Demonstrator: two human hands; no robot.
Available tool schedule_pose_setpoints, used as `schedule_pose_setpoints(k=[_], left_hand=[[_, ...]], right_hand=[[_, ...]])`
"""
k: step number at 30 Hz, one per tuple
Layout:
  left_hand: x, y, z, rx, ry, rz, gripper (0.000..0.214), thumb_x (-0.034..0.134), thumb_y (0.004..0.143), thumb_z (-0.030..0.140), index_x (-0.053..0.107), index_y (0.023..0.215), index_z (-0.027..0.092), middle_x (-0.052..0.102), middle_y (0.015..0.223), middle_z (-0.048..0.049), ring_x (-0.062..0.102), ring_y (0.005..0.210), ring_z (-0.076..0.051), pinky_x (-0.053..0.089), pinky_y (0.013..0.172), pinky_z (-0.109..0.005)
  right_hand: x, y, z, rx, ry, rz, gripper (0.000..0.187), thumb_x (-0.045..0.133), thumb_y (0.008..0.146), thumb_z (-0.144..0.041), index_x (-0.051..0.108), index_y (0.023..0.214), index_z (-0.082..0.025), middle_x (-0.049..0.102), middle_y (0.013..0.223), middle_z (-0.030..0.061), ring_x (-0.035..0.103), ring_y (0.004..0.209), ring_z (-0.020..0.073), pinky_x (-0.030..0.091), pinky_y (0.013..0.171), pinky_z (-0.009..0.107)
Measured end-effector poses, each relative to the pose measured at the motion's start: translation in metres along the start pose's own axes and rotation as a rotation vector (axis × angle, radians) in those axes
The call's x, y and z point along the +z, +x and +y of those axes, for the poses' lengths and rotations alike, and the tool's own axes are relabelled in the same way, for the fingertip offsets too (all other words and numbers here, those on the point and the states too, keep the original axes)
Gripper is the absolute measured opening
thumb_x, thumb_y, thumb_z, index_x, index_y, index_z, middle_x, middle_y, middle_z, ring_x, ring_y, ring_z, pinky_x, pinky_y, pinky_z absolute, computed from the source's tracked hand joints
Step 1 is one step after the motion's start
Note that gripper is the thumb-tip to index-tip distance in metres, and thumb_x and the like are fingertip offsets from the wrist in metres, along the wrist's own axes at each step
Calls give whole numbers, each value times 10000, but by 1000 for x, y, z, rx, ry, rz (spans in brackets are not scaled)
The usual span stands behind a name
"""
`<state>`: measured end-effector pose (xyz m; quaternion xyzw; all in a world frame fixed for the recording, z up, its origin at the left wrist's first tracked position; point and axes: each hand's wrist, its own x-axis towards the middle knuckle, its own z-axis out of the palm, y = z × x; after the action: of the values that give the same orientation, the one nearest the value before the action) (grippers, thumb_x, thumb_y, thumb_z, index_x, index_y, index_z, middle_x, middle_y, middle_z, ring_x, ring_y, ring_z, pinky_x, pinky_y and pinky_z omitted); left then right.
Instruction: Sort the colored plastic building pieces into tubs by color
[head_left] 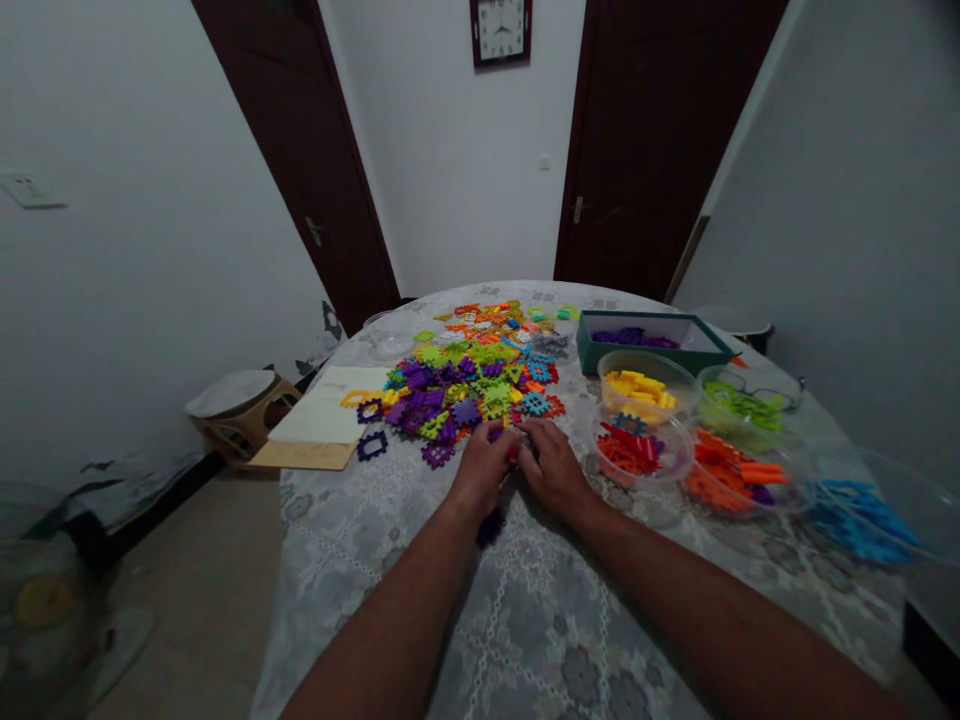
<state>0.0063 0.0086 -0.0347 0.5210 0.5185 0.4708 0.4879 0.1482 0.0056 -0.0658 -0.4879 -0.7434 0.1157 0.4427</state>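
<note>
Red piece (513, 454) between left hand (484, 468) and right hand (553, 468), long axis unclear

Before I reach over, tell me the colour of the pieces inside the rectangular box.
The pieces in the box are purple; the head view shows them.

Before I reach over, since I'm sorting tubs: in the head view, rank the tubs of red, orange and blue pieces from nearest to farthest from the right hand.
1. Tub of red pieces, just right of the right hand.
2. Tub of orange pieces, right of the first.
3. Tub of blue pieces, rightmost of the three.
</note>
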Motion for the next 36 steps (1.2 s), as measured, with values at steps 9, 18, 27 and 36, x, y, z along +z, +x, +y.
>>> schedule_pose_setpoints(k=[9, 18, 27, 36], left_hand=[[16, -6, -2, -149, -552, 17, 428, 761, 808, 437, 681, 1154, 199, 715, 1194, -96, 689, 1097, -235, 541, 944, -349], [18, -3, 0, -96, -1077, 21, 321, 846, 790, 417, 741, 937, 152, 771, 1015, -90, 684, 1147, -242, 464, 1110, -359], [-10, 5, 4, -192, -1261, 52, 303, 744, 903, 450, 749, 951, 151, 782, 940, -67, 746, 964, -204, 562, 984, -308], [-9, 12, -9, -162, -1199, 175, 241, 804, 805, 357, 746, 946, 171, 789, 949, -75, 751, 962, -230, 563, 971, -338]], right_hand=[[4, 7, -8, 87, 112, 98, 324, 559, 926, -233, 671, 1227, -191, 636, 1275, 130, 596, 1235, 266, 478, 1117, 466], [8, 10, -26, -31, 150, 60, 291, 536, 967, -203, 735, 1178, -226, 652, 1169, 105, 623, 1115, 257, 523, 1013, 449], [29, 36, -61, -232, 134, 114, 318, 519, 998, -188, 686, 1267, -218, 677, 1182, 112, 636, 1129, 249, 533, 1024, 435], [40, 33, -61, -4, 170, 260, 361, 527, 1027, -331, 643, 1349, -214, 706, 1287, 116, 655, 1207, 247, 521, 1064, 446]])
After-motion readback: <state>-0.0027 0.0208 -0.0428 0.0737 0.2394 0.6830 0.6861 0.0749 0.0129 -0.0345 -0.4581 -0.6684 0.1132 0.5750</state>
